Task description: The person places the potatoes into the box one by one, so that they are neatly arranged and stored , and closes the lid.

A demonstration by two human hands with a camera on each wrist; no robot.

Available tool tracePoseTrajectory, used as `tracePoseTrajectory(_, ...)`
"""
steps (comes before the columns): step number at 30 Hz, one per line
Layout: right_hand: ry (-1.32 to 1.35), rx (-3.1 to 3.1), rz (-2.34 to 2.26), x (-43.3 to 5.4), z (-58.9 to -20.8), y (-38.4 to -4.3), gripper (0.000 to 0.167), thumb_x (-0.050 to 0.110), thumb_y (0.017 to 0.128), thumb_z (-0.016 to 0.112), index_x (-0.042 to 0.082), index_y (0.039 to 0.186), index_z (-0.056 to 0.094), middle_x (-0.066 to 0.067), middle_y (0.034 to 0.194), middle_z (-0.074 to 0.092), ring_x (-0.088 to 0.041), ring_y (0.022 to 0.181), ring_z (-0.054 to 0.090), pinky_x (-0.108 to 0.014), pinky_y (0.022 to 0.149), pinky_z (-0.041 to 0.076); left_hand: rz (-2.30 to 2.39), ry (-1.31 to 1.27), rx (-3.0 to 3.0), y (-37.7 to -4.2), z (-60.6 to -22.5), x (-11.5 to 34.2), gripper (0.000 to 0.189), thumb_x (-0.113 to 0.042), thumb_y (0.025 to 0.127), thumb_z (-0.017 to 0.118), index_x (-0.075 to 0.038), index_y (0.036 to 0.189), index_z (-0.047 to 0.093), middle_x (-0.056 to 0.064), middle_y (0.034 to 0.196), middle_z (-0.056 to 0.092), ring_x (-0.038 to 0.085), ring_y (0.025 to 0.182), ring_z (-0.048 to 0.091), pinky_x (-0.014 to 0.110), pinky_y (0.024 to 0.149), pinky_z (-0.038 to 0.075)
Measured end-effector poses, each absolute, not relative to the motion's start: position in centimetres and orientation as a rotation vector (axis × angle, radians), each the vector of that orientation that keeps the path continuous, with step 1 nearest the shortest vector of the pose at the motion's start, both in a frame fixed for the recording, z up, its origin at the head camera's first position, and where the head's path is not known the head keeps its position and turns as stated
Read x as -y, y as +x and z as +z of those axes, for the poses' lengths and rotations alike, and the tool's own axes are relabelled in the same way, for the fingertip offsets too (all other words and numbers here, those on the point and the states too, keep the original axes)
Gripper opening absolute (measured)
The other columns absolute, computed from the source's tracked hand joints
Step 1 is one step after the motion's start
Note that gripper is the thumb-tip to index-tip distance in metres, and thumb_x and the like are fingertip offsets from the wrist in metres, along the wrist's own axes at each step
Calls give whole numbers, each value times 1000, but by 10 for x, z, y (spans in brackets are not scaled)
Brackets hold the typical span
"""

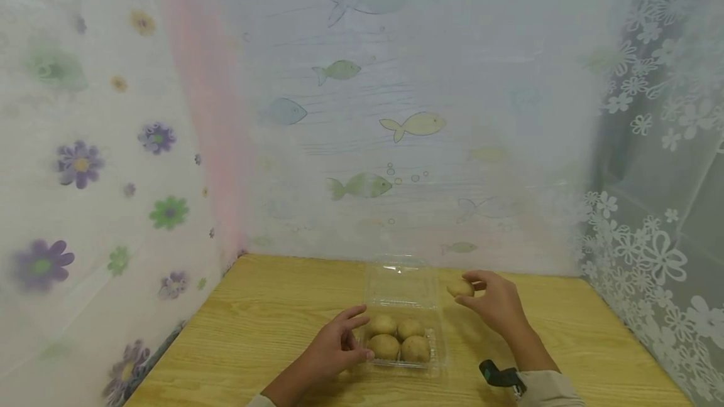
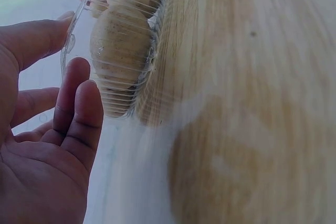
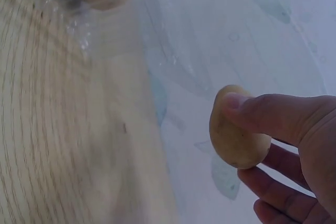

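A clear plastic clamshell box stands on the table with its lid raised at the back. Inside it sit several potatoes, also seen through the ribbed wall in the left wrist view. My left hand is at the box's left side, thumb right at the rim and the other fingers loosely bent beside it. Right of the lid, my right hand pinches a single potato between thumb and fingers, above the table.
The wood-grain table runs back to a sheet printed with fish. Flower-printed sheets close off both sides. A black wrist mount sits by the right sleeve.
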State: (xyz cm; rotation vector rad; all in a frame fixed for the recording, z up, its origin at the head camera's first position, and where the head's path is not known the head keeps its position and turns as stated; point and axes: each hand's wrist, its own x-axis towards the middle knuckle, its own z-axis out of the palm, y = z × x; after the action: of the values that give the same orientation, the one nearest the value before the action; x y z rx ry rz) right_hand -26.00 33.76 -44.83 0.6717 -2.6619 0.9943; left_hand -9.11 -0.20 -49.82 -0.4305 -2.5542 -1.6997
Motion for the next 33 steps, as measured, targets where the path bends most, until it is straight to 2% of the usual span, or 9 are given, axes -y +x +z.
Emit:
tracePoseTrajectory(8, 737, 2630, 1030, -328, -438, -252, 60, 33, 80, 91, 11, 132, 70, -10, 125, 72, -32, 108, 71, -48, 79, 61, -1679, -434, 2558, -93, -501, 2, 76, -27, 93, 81, 0, 155, 45, 12, 167, 32, 8, 83, 65, 22, 76, 57)
tracePoseTrajectory(15, 801, 2590, 1072, -315, -434, -244, 61, 34, 77, 93, 11, 129, 71, -6, 120, 74, -30, 104, 73, -50, 82, 60, -1677, -424, 2551, -95, -501, 1, 76, -26, 92, 81, -1, 154, 46, 11, 167, 33, 9, 83, 65, 22, 75, 57)
tracePoseTrajectory(24, 877, 2591, 1098, -297, -437, -233, 56, 32, 73, 95, 18, 123, 73, 3, 115, 74, -19, 100, 73, -52, 89, 58, -1677, -436, 2540, -94, -502, 0, 76, -25, 92, 81, 0, 154, 45, 14, 167, 33, 7, 82, 64, 22, 74, 57)
tracePoseTrajectory(30, 923, 2585, 1121, -286, -439, -224, 54, 32, 72, 96, 18, 120, 74, 8, 109, 74, -17, 96, 73, -48, 85, 59, -1696, -415, 2530, -94, -501, 0, 75, -25, 92, 82, -1, 154, 46, 11, 167, 33, 8, 82, 64, 22, 74, 57)
tracePoseTrajectory(33, 944, 2592, 1110, -281, -441, -222, 53, 34, 72, 95, 22, 119, 75, 11, 106, 73, -13, 94, 72, -42, 82, 60, -1705, -412, 2522, -93, -500, -1, 75, -24, 92, 82, -2, 154, 46, 10, 167, 33, 8, 83, 65, 21, 74, 57)
